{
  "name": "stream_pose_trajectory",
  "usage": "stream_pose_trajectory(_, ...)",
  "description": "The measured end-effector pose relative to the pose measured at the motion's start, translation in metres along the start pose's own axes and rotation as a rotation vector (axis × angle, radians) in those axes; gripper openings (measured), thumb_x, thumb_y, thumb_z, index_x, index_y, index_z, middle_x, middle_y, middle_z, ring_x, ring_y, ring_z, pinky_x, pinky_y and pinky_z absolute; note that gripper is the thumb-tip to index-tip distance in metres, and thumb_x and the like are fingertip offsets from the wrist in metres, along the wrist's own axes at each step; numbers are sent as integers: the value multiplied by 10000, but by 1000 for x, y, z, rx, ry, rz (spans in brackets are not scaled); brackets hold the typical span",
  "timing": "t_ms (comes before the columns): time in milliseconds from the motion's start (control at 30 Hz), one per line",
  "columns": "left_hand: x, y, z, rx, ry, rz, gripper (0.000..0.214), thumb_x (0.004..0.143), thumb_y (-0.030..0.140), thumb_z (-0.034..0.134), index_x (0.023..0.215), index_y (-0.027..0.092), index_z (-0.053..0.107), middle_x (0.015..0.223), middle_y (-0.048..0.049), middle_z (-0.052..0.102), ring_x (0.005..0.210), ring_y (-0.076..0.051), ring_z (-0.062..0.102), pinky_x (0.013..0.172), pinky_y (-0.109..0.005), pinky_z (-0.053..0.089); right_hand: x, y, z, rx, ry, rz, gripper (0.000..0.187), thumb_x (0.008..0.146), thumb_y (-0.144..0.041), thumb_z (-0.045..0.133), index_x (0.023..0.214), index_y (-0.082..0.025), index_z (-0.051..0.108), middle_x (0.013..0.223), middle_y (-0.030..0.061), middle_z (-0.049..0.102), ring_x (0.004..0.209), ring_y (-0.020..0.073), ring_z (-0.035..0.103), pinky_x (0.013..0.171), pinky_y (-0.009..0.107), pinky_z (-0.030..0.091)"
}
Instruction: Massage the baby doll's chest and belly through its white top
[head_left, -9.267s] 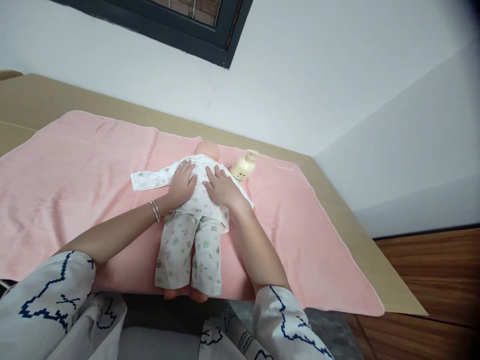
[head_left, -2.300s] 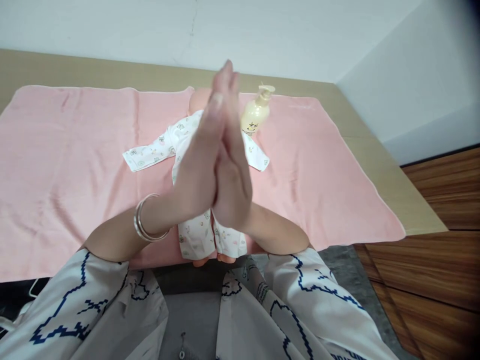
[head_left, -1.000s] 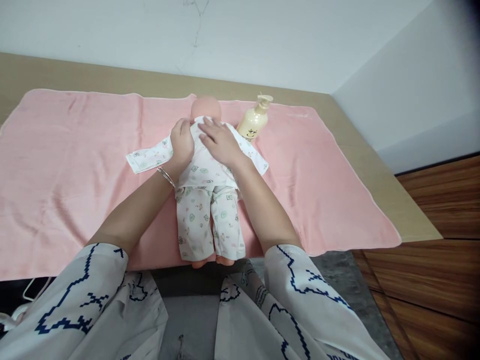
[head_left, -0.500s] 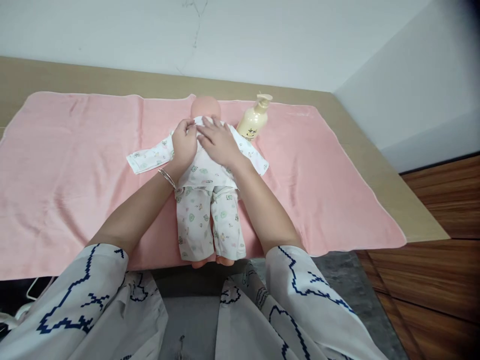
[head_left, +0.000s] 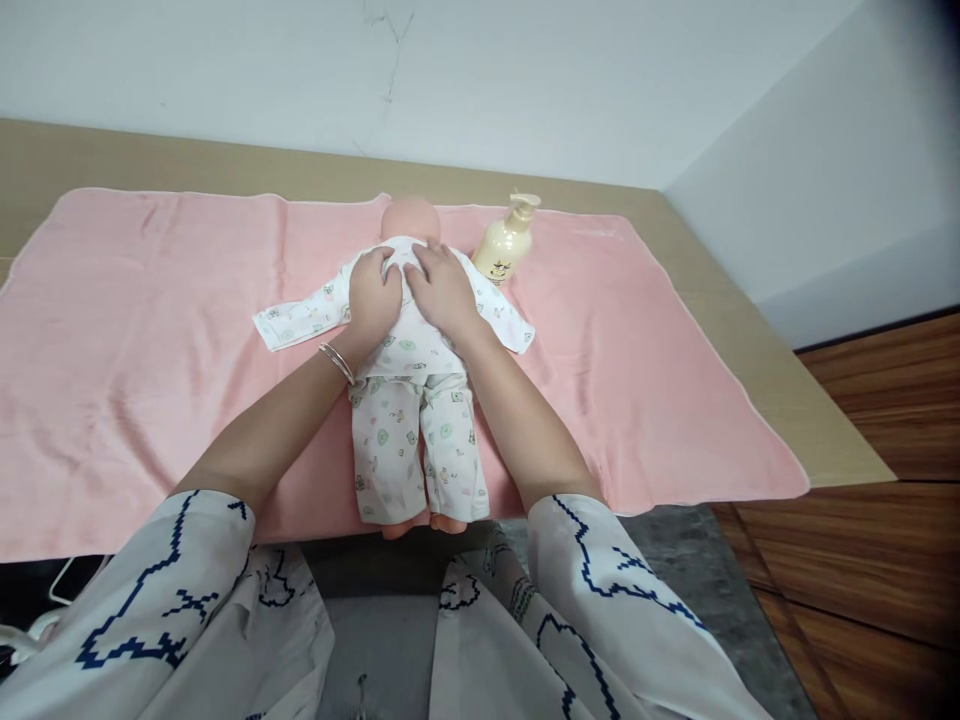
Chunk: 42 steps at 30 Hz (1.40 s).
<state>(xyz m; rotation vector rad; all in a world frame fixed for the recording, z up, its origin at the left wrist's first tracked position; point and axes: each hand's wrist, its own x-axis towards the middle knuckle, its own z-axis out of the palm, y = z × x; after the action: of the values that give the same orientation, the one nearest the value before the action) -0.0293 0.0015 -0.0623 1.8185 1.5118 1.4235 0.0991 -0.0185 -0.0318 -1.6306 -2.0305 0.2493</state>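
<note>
A baby doll in white printed pyjamas lies face down on a pink towel, head away from me and feet at the near edge. My left hand lies flat on the left side of its upper back, fingers stretched out, bangles on the wrist. Beside it, my right hand rests flat on the right side of the back. Neither hand grips anything. A cream pump bottle stands just right of the doll's head.
The towel covers a tan table set against a white wall. The table's right end drops to a wooden floor. My patterned white sleeves fill the lower view, with a grey surface between them.
My palms were pressed together in the air 2.3 s ago; they came down onto the doll's back. In the last second both hands slid slightly down from the neck.
</note>
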Motion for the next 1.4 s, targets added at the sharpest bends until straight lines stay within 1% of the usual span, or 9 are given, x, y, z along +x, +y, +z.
stream_pose_trajectory(133,-4,0,1,124,-29,63,308,876,147,483,1118,152,674,1193,-124,722,1180,-266,642,1104,-425,478,7,13,3,33,107,23,468,1014,-307,354,1357,-134,622,1449,153,618,1425,306,502,1209,539,375)
stream_pose_trajectory(300,-7,-14,0,156,-65,186,346,954,245,458,1222,168,663,1311,-116,693,1291,-259,597,1186,-449,424,0,8,7,-18,130,-1,475,1007,-299,344,1348,-126,625,1412,167,644,1383,328,543,1182,560,399)
stream_pose_trajectory(500,-16,-21,-3,117,-80,230,541,1058,504,284,1319,180,630,1415,-120,645,1398,-256,536,1254,-489,348,-5,28,-2,-59,-16,-170,600,1026,-434,362,1488,-77,498,1574,204,478,1509,325,412,1260,525,312)
stream_pose_trajectory(700,-16,-18,-6,178,-178,178,511,983,443,521,1393,144,581,1517,-142,556,1466,-278,463,1294,-487,283,-10,51,-10,-13,-78,-327,631,1036,-526,288,1538,-174,437,1655,117,374,1571,249,303,1296,519,256)
stream_pose_trajectory(767,-22,-10,-9,218,-212,139,505,989,389,510,1426,138,552,1568,-148,497,1514,-287,396,1307,-503,241,-12,45,-11,-48,-85,-283,625,1040,-502,284,1545,-160,424,1659,129,363,1574,257,294,1296,519,256)
stream_pose_trajectory(933,-40,12,-17,257,-286,112,487,1012,262,382,1460,121,510,1624,-154,411,1562,-285,305,1297,-527,242,-30,10,-10,-168,-35,-53,622,1041,-388,288,1523,-14,404,1586,255,436,1537,352,353,1259,579,300)
stream_pose_trajectory(1100,-20,5,-20,228,-301,82,481,987,267,402,1420,136,563,1568,-137,499,1520,-278,389,1290,-516,268,-55,-20,-9,-244,-19,-18,576,1024,-305,351,1483,31,444,1516,317,493,1486,401,424,1239,594,319)
stream_pose_trajectory(1233,-18,2,-19,284,-266,132,484,992,266,382,1422,125,555,1554,-149,513,1501,-296,414,1280,-531,279,-46,-12,-17,-192,-65,-47,542,1025,-324,366,1460,-29,497,1530,277,499,1486,378,432,1233,584,334)
stream_pose_trajectory(1400,-45,26,-23,355,-286,233,470,1002,240,372,1396,69,564,1561,-201,486,1520,-325,377,1271,-553,283,-20,12,-22,-25,-98,-76,491,1051,-364,288,1411,-157,549,1541,165,532,1510,303,406,1244,612,291)
